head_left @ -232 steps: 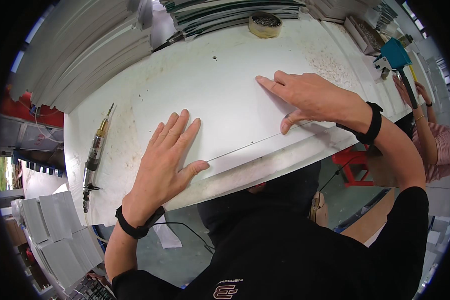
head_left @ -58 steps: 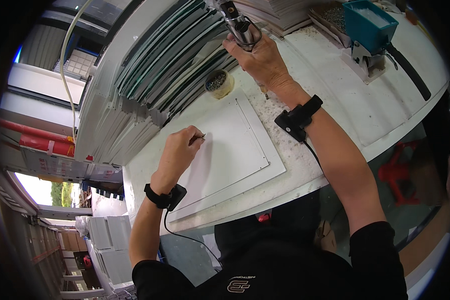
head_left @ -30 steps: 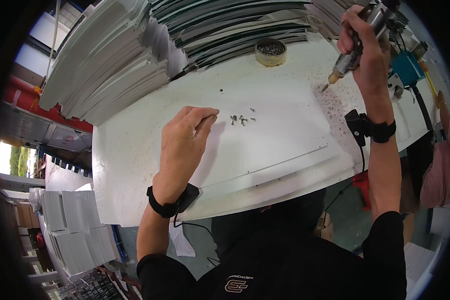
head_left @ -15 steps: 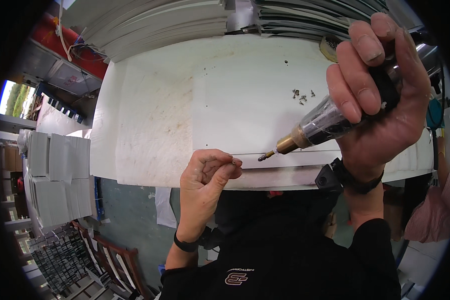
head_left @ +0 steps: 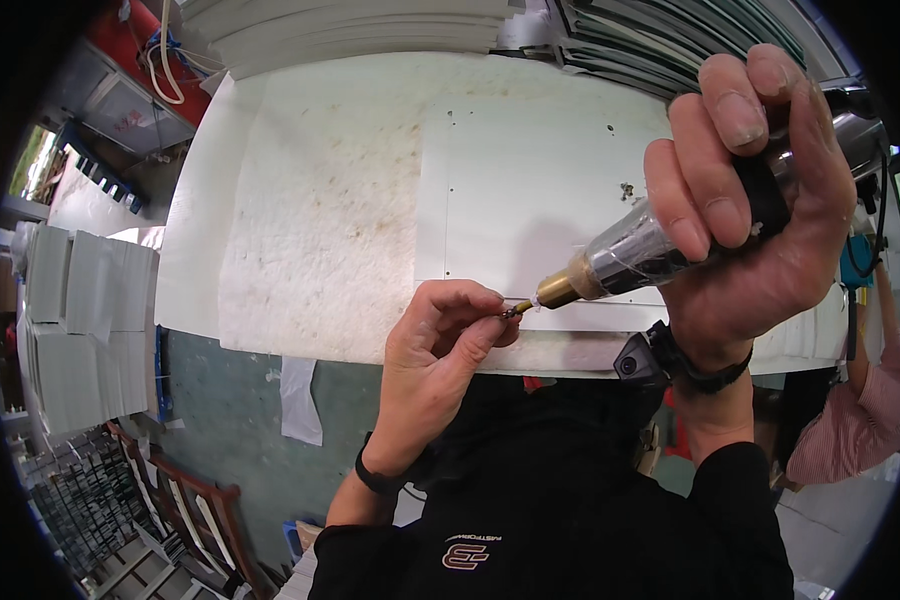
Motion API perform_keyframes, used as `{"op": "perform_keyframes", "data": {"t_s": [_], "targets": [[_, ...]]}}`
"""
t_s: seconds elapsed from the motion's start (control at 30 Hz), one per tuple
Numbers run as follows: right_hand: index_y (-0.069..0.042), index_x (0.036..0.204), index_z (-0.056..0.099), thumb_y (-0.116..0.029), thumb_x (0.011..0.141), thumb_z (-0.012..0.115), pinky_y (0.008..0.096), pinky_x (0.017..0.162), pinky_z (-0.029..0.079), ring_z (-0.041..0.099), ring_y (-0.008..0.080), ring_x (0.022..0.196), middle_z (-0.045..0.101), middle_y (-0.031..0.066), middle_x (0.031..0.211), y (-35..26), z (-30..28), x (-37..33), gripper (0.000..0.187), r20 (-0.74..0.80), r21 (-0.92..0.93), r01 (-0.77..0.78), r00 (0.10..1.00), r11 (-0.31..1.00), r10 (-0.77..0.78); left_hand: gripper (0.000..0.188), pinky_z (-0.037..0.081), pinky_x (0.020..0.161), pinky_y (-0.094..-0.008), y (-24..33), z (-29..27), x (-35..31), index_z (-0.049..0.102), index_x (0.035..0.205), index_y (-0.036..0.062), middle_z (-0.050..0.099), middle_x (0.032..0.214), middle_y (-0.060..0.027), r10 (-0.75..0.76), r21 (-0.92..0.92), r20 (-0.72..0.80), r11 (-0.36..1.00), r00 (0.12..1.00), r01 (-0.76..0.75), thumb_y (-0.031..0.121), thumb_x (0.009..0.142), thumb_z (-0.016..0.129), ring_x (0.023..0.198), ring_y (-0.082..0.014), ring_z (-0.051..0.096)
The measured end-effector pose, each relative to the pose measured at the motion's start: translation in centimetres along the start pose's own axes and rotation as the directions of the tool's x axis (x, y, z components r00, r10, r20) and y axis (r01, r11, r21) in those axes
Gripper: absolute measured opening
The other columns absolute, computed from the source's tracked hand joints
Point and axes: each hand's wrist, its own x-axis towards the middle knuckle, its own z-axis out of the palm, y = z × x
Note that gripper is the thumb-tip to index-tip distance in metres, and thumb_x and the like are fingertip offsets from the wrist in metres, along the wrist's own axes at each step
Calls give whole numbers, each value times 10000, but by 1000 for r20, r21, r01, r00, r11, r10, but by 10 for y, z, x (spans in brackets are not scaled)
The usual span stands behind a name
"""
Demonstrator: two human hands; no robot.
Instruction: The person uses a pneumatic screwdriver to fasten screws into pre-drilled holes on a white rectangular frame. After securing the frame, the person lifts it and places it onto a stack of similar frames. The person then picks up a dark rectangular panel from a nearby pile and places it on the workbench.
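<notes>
A small screw (head_left: 511, 311) is pinched between the left hand's (head_left: 440, 345) fingertips and now touches the brass tip of the powered screwdriver (head_left: 660, 235), which half a second ago was just short of it. The right hand (head_left: 750, 220) grips the driver's barrel, fist closed. So the screw appears to be seating on the bit. Just beyond both hands lies a white panel (head_left: 530, 190) on the workbench (head_left: 300, 220), with loose screws (head_left: 627, 189) near the right hand.

Head view, steeply down, close
</notes>
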Motion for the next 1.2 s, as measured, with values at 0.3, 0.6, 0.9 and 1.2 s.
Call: {"op": "perform_keyframes", "data": {"t_s": [0.3,0.6,0.9,1.2], "targets": [[-8,1126,486,-250,1108,417,237,466,450,428,76,570,519,64,936,3,-3,-1,252,33,52,-7,999,999,6,179,570,925,-311,-6,-8,1,565,1168,23,712,1075,-92,24,-18,-18,1000,1000,-24,7,1008,643,1002,-158,702],[-8,1128,482,-250,1109,405,243,478,454,430,82,575,517,66,942,0,-1,-2,254,62,59,-5,998,998,2,175,581,914,-309,1,-4,-5,562,1171,21,714,1072,-98,11,-5,-29,1000,1000,-11,19,1014,640,997,-160,713],[-11,1124,524,-250,1099,426,254,490,453,447,83,588,533,59,923,5,13,1,259,100,5,-37,994,999,36,172,568,880,-294,-3,-12,-5,578,1168,30,732,1061,-88,75,75,-34,995,997,-72,11,1009,642,982,-151,713],[-5,1088,559,-198,1064,492,259,518,463,489,88,605,562,59,886,28,41,3,205,8,-230,-71,997,971,75,263,554,849,-299,6,-27,12,634,1176,33,750,1076,-94,293,615,2,754,956,-233,-59,932,671,976,-190,730]]}}
